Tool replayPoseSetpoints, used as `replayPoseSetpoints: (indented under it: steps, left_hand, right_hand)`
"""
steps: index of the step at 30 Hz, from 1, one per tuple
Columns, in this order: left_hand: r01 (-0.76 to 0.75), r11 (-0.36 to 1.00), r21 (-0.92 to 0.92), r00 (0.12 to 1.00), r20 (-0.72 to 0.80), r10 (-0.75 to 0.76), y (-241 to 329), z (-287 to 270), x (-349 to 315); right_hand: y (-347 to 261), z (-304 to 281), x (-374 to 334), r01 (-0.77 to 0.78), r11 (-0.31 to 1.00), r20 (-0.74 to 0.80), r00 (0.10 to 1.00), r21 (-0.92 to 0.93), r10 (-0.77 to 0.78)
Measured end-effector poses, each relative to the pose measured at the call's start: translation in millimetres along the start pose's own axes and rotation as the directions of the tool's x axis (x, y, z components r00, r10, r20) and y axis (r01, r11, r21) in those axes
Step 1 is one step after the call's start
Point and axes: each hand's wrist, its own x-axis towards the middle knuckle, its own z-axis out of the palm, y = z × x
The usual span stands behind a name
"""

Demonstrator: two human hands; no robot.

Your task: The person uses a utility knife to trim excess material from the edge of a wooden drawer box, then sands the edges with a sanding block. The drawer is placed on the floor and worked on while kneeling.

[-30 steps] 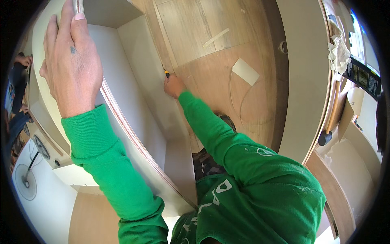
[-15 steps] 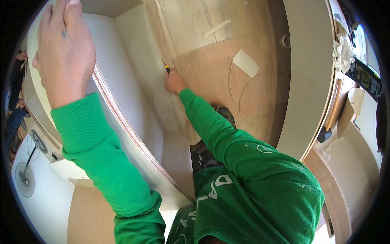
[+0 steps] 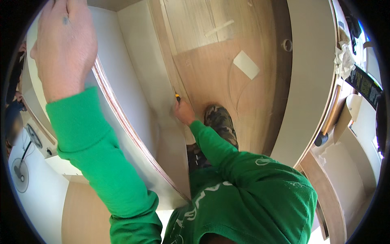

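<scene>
Your right hand (image 3: 185, 112), fingers closed on the yellow-and-black tool (image 3: 178, 98), should evenly follow the cabinet (image 3: 139, 51) edge, while your left hand (image 3: 67, 49), its grip unclear, steadies the structure.

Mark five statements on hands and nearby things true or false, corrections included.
1. The right hand holds a tool with a yellow-and-black handle. True.
2. The two hands are touching. False: the left hand is well apart, at the edge of the pale panel.
3. A white rectangular piece lies on the wood-toned floor. True.
4. Both sleeves are blue. False: the sleeves are green.
5. A black-headed mallet shows at the picture's right. True.
</scene>
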Motion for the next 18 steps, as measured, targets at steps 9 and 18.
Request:
replayPoseSetpoints:
  steps: [9,18]
  left_hand:
    - [0.067,0.995,0.07,0.998,-0.004,-0.067,28,-17,1]
    - [0.161,0.984,-0.076,0.986,0.06,-0.156,50,-28,4]
  right_hand:
    - [-217,-102,185,0.391,0.911,-0.306,0.89,0.131,-0.338]
    - [-329,-141,279,0.351,0.935,-0.243,0.912,0.042,-0.331]
